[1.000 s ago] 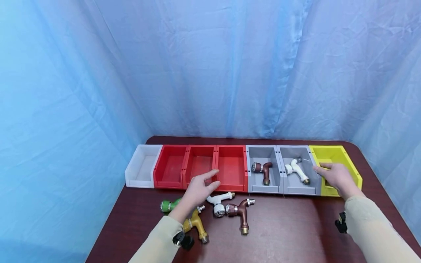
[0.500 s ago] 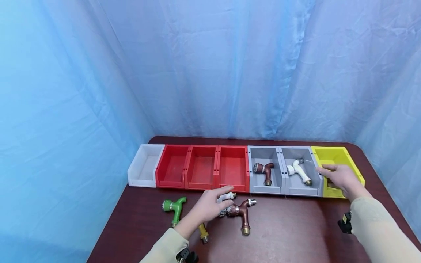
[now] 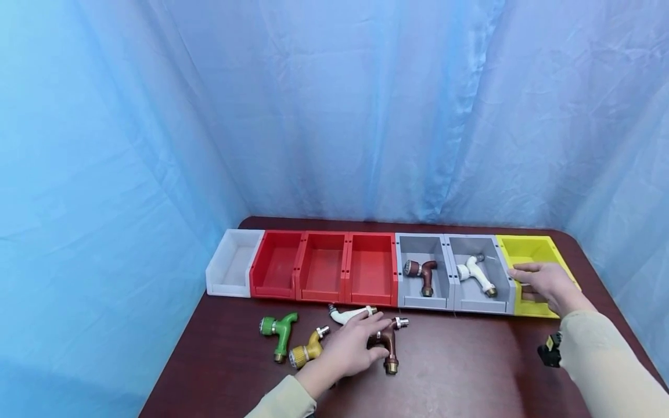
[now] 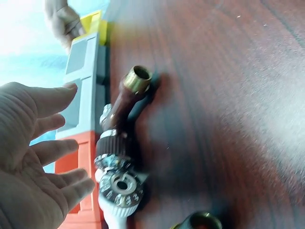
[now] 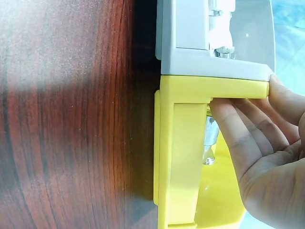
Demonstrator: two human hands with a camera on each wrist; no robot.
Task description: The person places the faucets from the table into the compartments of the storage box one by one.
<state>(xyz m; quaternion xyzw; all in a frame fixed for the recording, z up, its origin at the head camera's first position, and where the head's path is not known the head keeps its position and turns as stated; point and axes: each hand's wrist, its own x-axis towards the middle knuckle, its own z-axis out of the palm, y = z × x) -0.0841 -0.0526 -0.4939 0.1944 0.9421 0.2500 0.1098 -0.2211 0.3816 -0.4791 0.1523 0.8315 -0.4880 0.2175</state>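
My left hand (image 3: 355, 348), fingers spread, hovers over the taps on the table, nearest to a white tap (image 3: 344, 316) and a brown tap (image 3: 390, 343). In the left wrist view its palm and fingers (image 4: 40, 152) stand apart from the brown tap's threaded brass end (image 4: 138, 79). A yellow tap (image 3: 313, 348) and a green tap (image 3: 283, 332) lie left of the hand. My right hand (image 3: 549, 284) grips the side wall of the yellow bin (image 5: 183, 162), thumb at the top edge and fingers inside. A shiny metal end (image 5: 209, 140) shows within that bin.
A row of bins spans the table's back: one white bin (image 3: 230, 289), three red bins (image 3: 319, 295), two grey bins (image 3: 424, 302), then the yellow one. The grey bins hold a brown tap (image 3: 426, 278) and a white tap (image 3: 475, 274). Blue curtains (image 3: 334, 116) hang behind.
My left hand has moved right and toward the front edge, from before the red bins to over the taps, uncovering the green tap. My right hand stays at the yellow bin.
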